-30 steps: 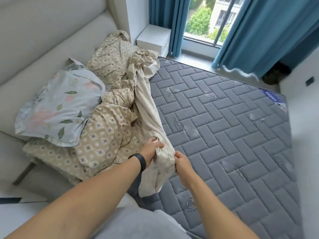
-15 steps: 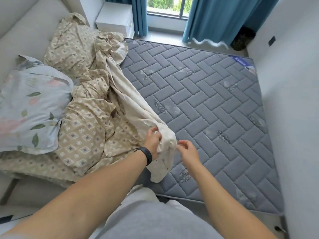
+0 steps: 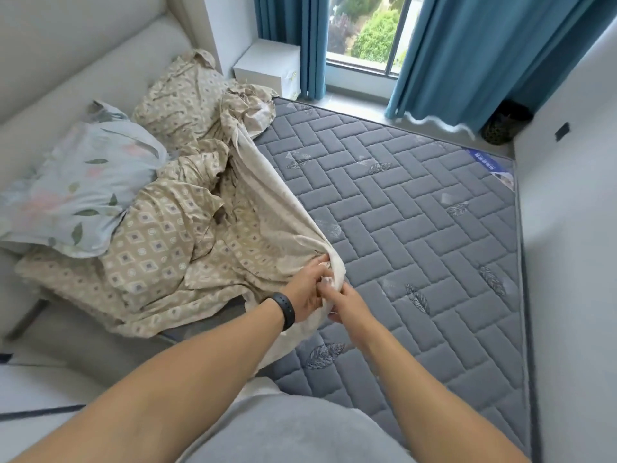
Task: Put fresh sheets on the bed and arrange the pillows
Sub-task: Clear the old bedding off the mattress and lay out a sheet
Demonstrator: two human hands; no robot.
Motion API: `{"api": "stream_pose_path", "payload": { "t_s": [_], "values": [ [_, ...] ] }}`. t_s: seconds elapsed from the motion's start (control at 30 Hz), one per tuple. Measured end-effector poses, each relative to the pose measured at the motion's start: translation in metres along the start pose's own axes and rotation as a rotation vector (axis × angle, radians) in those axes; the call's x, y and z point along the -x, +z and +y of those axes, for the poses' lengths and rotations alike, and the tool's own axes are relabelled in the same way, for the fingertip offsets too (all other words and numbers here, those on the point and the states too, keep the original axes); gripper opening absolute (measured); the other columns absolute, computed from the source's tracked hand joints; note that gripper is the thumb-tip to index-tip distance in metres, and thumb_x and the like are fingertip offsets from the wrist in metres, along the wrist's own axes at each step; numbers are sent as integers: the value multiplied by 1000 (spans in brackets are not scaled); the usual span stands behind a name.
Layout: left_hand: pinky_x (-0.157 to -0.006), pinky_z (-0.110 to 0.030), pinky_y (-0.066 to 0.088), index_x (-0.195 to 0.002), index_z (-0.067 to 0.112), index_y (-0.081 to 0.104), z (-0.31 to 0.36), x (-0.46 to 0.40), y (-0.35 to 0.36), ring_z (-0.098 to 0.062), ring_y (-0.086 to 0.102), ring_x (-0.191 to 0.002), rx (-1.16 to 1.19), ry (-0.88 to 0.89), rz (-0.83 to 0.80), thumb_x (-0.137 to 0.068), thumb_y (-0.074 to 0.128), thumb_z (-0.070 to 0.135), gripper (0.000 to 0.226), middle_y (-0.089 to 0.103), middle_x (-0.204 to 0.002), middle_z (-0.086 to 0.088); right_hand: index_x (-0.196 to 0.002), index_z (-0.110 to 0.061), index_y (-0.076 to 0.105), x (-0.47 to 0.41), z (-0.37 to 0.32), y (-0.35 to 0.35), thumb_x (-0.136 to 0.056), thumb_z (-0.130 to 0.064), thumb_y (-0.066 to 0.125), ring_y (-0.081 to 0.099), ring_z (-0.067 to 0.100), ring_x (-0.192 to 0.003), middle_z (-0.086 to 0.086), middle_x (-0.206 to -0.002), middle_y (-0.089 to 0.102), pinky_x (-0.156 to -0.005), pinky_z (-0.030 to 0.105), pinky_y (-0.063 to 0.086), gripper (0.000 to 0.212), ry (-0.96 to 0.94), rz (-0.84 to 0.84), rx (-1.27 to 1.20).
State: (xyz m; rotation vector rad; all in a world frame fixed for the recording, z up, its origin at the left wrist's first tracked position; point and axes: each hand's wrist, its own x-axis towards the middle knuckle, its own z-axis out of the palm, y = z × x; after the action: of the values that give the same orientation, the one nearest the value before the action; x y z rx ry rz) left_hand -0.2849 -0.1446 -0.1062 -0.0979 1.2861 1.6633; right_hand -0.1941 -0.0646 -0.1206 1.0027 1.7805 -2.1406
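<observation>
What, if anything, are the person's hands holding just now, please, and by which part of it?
Both hands grip the beige patterned sheet at its pale edge near the mattress's near side: left hand bunches the hem, right hand pinches it just beside.

Home bedroom. Bare grey quilted mattress (image 3: 400,228) fills the floor space, padded headboard (image 3: 83,61) at left, rumpled patterned sheet (image 3: 173,235) and floral pillow (image 3: 76,188) on it. Far side: window (image 3: 367,31), blue curtains (image 3: 484,51), white bedside cabinet (image 3: 267,66).

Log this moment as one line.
stage: sheet not spread | left hand: grips beige sheet edge | right hand: grips same edge | mattress: mostly bare
</observation>
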Motion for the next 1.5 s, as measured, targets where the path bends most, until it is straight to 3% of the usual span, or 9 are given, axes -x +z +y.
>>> {"api": "stream_pose_path", "payload": {
  "t_s": [0.17, 0.27, 0.37, 0.5, 0.77, 0.97, 1.1, 1.37, 1.5],
  "values": [
    [-41, -19, 38, -131, 25, 57, -46, 22, 38, -5, 39, -43, -352, 14, 75, -95, 51, 8, 40, 40, -48, 12, -113, 0, 67, 20, 27, -52, -78, -3, 63, 63, 31, -84, 20, -91, 71, -71, 41, 46, 35, 133, -133, 12],
    [-48, -29, 49, -125, 27, 62, -65, 32, 40, -14, 50, -52, -337, 132, 308, -96, 47, 7, 38, 51, -60, 0, -115, -9, 70, 34, 34, -62, -83, 2, 55, 64, 34, -83, 20, -96, 73, -68, 39, 46, 37, 151, -192, 55],
    [-69, -32, 53, -130, 20, 58, -81, 44, 35, -17, 62, -75, -335, 219, 431, -96, 46, 0, 40, 67, -87, -5, -117, -16, 72, 40, 36, -72, -81, 4, 47, 69, 43, -100, 16, -103, 76, -85, 52, 55, 48, 119, -177, 76],
    [-84, -21, 53, -134, 26, 45, -105, 55, 33, -13, 62, -113, -430, 219, 289, -88, 59, -9, 60, 60, -128, -2, -115, -12, 72, 58, 35, -85, -96, -4, 52, 74, 31, -95, 10, -98, 78, -82, 44, 61, 28, 123, -84, 20],
    [-102, -21, 46, -142, 37, 1, -183, 93, 72, -8, 47, -126, -663, 229, 59, -65, 78, 25, 109, 36, -136, 10, -103, -10, 75, 111, 60, -89, -96, -36, 61, 74, 31, -90, 12, -91, 78, -83, 50, 61, 30, 176, 186, 17],
    [-84, -28, 51, -119, 27, 48, -219, 120, 99, -12, 59, -101, -830, 303, 108, -71, 78, 37, 57, 57, -113, 7, -103, -7, 72, 147, 90, -111, -102, -40, 51, 73, 33, -89, 15, -93, 76, -87, 51, 59, 39, 230, 270, -91],
    [-72, -29, 48, -91, 21, 55, -231, 141, 112, -12, 56, -78, -915, 274, 114, -84, 61, 21, 9, 62, -87, 7, -108, -9, 69, 167, 108, -133, -104, -43, 47, 72, 34, -92, 16, -97, 75, -90, 54, 58, 40, 266, 233, -109],
    [-64, -26, 36, -76, 20, 50, -294, 133, 203, -10, 43, -67, -624, 277, 365, -69, 50, 10, 12, 51, -71, 4, -116, -7, 67, 195, 128, -232, -105, -47, 44, 71, 32, -86, 15, -102, 74, -54, 31, 53, 47, 268, 155, -93],
    [-64, -26, 36, -75, 19, 51, -339, 125, 284, -13, 44, -69, -475, 212, 403, -62, 48, 12, 15, 49, -72, 0, -114, -6, 62, 214, 153, -309, -107, -40, 42, 70, 34, -90, 16, -105, 71, -69, 42, 59, 41, 282, 161, -144]
  ]
}}
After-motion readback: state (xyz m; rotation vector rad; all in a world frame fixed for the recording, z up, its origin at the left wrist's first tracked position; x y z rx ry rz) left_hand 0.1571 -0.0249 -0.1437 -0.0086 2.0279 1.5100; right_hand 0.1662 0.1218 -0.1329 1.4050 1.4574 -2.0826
